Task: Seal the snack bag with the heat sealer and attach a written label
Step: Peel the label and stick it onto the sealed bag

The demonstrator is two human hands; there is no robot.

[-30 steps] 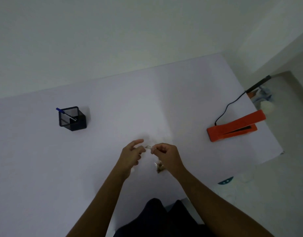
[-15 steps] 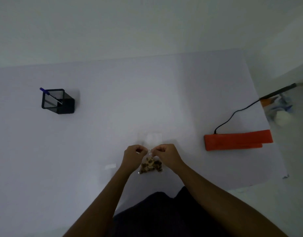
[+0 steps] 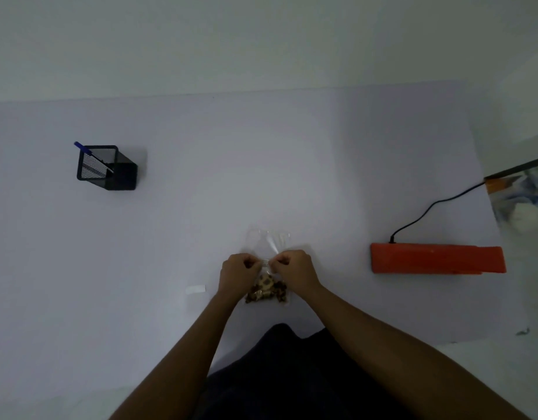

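1. White tabletop (image 3: 201, 237) fills most of the view under dim light, with a pale wall behind it and a strip of floor showing past its right edge.
2. Both hands meet near the front middle of the table, knuckles up and fingers curled inward.
3. The left hand (image 3: 237, 272) pinches the clear snack bag (image 3: 266, 286) at its neck, thumb and fingertips closed tight on the plastic.
4. The right hand (image 3: 295, 272) pinches the same neck from the other side, its fingers just as tightly curled; the two hands sit just beside each other with only a sliver of plastic between them.
5. The bag's filled part, holding brown and tan pieces, lies below the hands toward the person, while its empty upper part fans out beyond the knuckles.
6. A small white label (image 3: 196, 289) lies flat on the table just to the left of the left wrist.
7. The orange heat sealer (image 3: 437, 258) lies well to the right, its black cord (image 3: 428, 209) running off toward the table's right edge.
8. A black mesh pen holder (image 3: 107, 167) stands far to the left, with a blue pen (image 3: 83, 148) leaning in it.
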